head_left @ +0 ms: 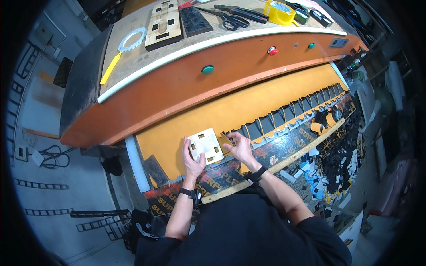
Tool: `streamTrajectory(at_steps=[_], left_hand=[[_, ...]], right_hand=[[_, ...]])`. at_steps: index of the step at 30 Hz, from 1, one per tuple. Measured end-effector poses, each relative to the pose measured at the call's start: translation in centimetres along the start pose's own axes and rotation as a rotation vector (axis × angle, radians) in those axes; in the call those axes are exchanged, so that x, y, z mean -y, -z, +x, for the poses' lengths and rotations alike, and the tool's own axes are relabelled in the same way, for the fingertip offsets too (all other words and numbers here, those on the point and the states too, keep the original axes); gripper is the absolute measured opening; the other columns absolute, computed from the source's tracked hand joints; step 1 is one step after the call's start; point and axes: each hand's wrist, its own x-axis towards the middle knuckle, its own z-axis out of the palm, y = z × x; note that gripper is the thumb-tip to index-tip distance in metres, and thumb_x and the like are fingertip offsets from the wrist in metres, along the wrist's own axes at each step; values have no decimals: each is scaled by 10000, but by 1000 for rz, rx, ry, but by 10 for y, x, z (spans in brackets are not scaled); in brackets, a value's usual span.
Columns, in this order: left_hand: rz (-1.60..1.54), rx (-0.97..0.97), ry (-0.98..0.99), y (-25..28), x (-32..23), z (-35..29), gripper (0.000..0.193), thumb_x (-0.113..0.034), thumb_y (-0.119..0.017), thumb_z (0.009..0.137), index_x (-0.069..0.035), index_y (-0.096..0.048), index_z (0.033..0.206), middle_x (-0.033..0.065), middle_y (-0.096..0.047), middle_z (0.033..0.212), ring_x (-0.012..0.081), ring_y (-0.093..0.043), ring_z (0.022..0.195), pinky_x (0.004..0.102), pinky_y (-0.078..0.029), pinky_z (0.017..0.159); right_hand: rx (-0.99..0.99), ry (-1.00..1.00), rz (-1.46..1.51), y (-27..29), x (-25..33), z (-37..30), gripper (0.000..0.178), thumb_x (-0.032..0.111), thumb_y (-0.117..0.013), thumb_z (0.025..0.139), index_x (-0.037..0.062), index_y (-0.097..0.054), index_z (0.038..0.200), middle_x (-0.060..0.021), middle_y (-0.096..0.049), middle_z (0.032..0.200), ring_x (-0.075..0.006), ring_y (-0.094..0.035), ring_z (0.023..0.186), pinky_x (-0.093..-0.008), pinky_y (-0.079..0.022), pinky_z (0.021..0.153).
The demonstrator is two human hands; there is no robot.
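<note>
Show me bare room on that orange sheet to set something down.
The orange sheet is bare between the orange beam and row of cutouts, and between the left hand and dark plate. Crowded: between the white template and right hand.

yel tape roll [279, 19] sitting up on the worktop [137, 57], scissors [222, 16] lying L of it, blk slab [195, 20] beside wooden block [164, 20], pale ring [143, 32] flat nr yel cutter [111, 68], grn btn [207, 70] & red btn [273, 51] on orange panel [239, 64], mixed scraps [337, 166] heaped R

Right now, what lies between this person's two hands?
The head view shows a pale holed plate between the left hand and right hand, over the orange sheet.
</note>
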Motion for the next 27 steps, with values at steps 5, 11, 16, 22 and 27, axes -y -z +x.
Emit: streamTrajectory(at_steps=[5, 11, 16, 22, 27], left_hand=[[-9, -14, -2, 0, 0, 4, 845, -14, -782, 889, 32, -417, 1650, 293, -397, 1767, 441, -411, 1640, 504, -356, 1346], [60, 15, 37, 7, 5, 2, 966, -83, -831, 903, 16, -321, 1718, 302, -366, 1777, 446, -393, 1640, 517, -337, 1356], [58, 190, 126, 31, -5, 2, 1234, -208, -966, 828, 32, -190, 1758, 350, -261, 1800, 472, -273, 1690, 558, -291, 1376], [302, 402, 158, 30, -21, -7, 1526, -378, -1054, 691, 99, -73, 1758, 362, -194, 1822, 467, -165, 1726, 590, -54, 1423], [326, 376, 140, 31, -15, -13, 1466, -366, -1032, 719, 103, -108, 1755, 362, -244, 1808, 463, -209, 1717, 594, -81, 1420]], right_hand=[[225, -283, -9, 14, 11, 16, 371, 342, -955, 853, 23, -856, 1015, -191, -803, 1157, -376, -740, 1139, -496, -492, 1100], [210, -79, 53, 81, -9, 6, 405, 323, -968, 856, -15, -842, 1040, -182, -670, 1454, -375, -585, 1400, -516, -520, 1142], [411, 30, -257, 109, -14, -16, 545, 348, -1015, 786, -6, -819, 1152, -180, -690, 1426, -386, -644, 1336, -511, -514, 1160], [335, 447, -217, 58, 16, -13, 970, 320, -1026, 751, 43, -594, 1574, -178, -651, 1560, -401, -560, 1480, -510, -433, 1286], [403, 549, -280, 20, 6, -4, 1046, 322, -1033, 727, 21, -564, 1612, -165, -630, 1618, -381, -495, 1572, -536, -316, 1378]])
